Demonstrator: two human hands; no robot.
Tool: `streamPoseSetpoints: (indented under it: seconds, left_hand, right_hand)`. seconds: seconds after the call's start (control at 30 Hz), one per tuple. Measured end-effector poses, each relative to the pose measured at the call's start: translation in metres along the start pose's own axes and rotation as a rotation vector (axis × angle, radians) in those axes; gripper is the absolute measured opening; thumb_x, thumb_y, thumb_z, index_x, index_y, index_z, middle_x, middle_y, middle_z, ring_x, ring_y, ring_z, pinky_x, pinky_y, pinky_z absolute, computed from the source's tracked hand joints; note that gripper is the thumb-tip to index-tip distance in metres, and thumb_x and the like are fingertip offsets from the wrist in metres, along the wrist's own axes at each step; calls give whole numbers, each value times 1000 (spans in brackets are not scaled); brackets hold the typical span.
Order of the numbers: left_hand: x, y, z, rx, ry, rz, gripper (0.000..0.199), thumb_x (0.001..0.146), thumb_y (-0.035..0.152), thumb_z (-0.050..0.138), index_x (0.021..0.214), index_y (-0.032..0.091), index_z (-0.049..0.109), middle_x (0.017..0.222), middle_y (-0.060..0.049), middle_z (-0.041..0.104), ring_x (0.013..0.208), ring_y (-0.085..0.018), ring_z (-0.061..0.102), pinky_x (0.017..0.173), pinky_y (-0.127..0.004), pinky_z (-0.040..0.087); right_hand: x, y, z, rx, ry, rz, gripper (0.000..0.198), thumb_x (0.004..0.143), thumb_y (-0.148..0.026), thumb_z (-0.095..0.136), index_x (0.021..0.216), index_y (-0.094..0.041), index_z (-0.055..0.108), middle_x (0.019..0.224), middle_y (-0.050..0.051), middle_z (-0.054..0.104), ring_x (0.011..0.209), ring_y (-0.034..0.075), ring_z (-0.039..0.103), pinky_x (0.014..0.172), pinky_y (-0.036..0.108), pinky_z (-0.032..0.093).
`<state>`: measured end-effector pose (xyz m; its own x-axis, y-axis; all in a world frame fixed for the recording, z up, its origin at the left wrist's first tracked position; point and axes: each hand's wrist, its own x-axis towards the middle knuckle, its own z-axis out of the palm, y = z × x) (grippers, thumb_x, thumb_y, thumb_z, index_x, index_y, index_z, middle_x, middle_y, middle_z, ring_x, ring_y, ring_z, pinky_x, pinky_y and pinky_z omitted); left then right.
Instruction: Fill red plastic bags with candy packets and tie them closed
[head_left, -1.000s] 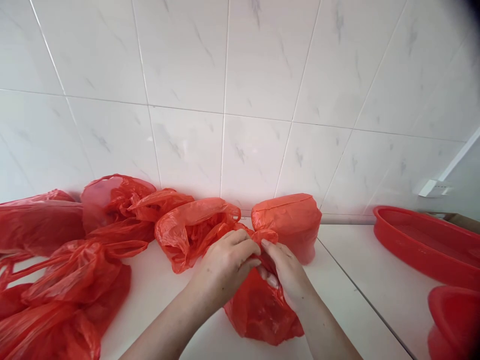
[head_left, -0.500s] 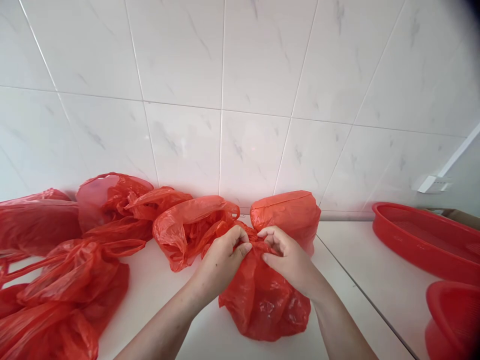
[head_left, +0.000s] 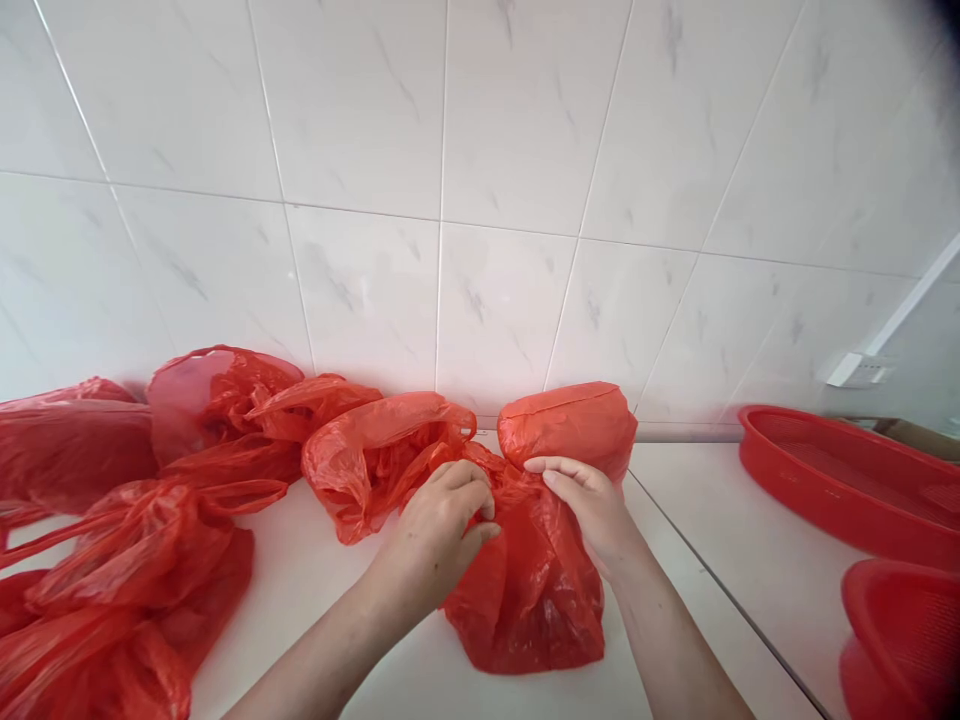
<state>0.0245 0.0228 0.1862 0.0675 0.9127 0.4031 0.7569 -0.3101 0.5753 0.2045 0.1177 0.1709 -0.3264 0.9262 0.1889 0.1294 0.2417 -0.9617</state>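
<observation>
The translucent red, crumpled plastic bag (head_left: 536,610) sits before you on the white flat tabletop (head_left: 300,580). Your left hand (head_left: 448,520), at the bag's ten o'clock, is loosely curled, thumb and forefinger narrowly apart; your right hand (head_left: 592,505), at its one o'clock, touches the bunched neck (head_left: 517,482), thumb and fingers close. Whether either pinches plastic, I cannot tell. A plump, red plastic-wrapped bundle (head_left: 568,425) rests at the bag's twelve o'clock.

Soft, bright light (upper-right corner dark and blurry).
</observation>
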Motion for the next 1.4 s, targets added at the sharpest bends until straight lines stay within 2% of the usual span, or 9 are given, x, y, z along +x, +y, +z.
streamPoseSetpoints:
  seconds: [0.33,0.5,0.6,0.7,0.83,0.97,1.1,1.23,1.4]
  left_hand:
    - [-45,2,-17,-47,-570,-42,24,70,4,64,61,17,46,77,5,58,75,-12,52,66,-22,37]
    - [-40,5,-3,-224,-325,-80,22,71,22,73,88,24,59,98,0,57,85,-16,56,74,-25,46]
    - [-32,1,22,-131,-149,-20,56,62,28,81,112,26,56,130,-8,47,114,-27,48,93,-37,44]
    - [-31,-6,44,2,-242,23,100,49,26,87,137,26,40,149,-16,26,123,-40,42,93,-47,45]
    - [-42,-4,39,5,-394,123,66,71,11,65,131,33,50,111,-6,67,87,-27,66,75,-33,52]
    - [-53,7,-2,-105,-318,142,48,72,-1,53,106,30,67,88,3,71,74,-15,64,68,-21,47]
    - [-67,6,-55,-77,-115,52,58,62,-10,42,99,25,70,88,4,70,78,-11,64,71,-16,47]
    - [-91,-10,-106,132,394,-52,52,64,-3,43,97,27,69,96,4,71,87,-14,65,76,-20,49]
    - [-115,-53,-164,642,1008,-479,41,73,13,54,109,28,64,100,4,69,88,-18,63,80,-26,48]
  right_hand:
    - [35,83,-16,-143,215,24,17,70,-31,57,72,-22,71,90,6,72,97,25,62,88,37,46]
    - [29,105,-21,-59,127,76,40,76,-54,54,86,-19,69,91,7,71,80,22,64,65,30,49]
    - [25,115,-25,6,83,139,57,76,-67,46,88,-16,68,70,6,69,59,19,61,54,30,46]
    - [24,120,-27,57,31,172,62,74,-71,48,93,-15,69,63,5,66,52,17,57,51,29,43]
    - [23,124,-27,90,8,197,65,75,-69,48,107,-14,64,57,1,60,50,15,53,49,27,40]
    - [25,130,-28,3,18,242,62,77,-67,48,108,-15,64,59,-1,57,52,13,50,49,25,39]
    - [30,134,-28,-154,-27,272,59,75,-66,49,101,-17,68,62,0,57,57,15,50,54,28,42]
    - [32,134,-26,-219,-19,270,61,74,-68,47,100,-17,68,65,1,57,59,16,52,55,28,43]
    - [31,133,-26,-235,-12,269,59,74,-67,47,99,-17,67,66,2,59,60,16,54,56,28,44]
